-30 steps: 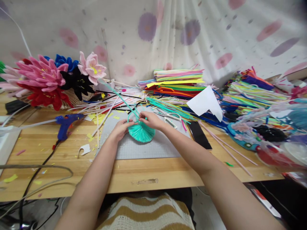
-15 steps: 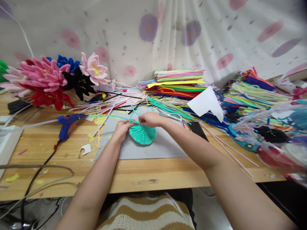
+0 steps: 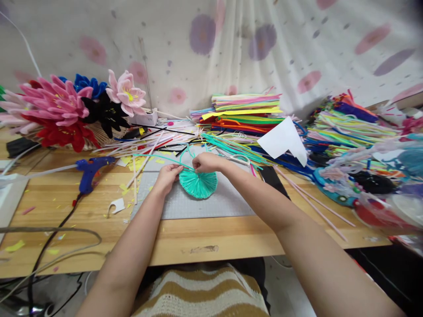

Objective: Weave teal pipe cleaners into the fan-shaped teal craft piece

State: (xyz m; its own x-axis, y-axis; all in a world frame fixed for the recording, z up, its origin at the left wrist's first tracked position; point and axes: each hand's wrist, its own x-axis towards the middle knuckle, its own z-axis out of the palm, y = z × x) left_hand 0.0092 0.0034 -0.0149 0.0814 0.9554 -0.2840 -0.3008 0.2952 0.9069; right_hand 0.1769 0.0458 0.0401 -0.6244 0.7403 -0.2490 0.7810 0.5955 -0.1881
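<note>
A round, ribbed turquoise disc (image 3: 199, 187), which looks made of pipe cleaners, lies on a grey cutting mat (image 3: 228, 207). Loose strands of turquoise pipe cleaner (image 3: 150, 156) stick out from its far side, some to the left and some upward. My left hand (image 3: 168, 177) is closed at the disc's left edge, thumb and fingers pinching a strand. Over the disc's upper middle, my right hand (image 3: 209, 162) is curled in a pinch on the turquoise pipe cleaner; its fingertips partly hide the grip.
Left of the mat lie a blue glue gun (image 3: 90, 171) and paper scraps (image 3: 116, 205). Fuzzy flowers (image 3: 62, 103) stand at the back left. Pipe cleaner bundles (image 3: 246, 108), scissors (image 3: 239, 159) and white card (image 3: 283, 141) lie behind the mat. Craft supplies fill the right side.
The left-pointing strand has swung away from me and its end has shifted right. The disc has turned slightly between my hands, which keep nearly the same places.
</note>
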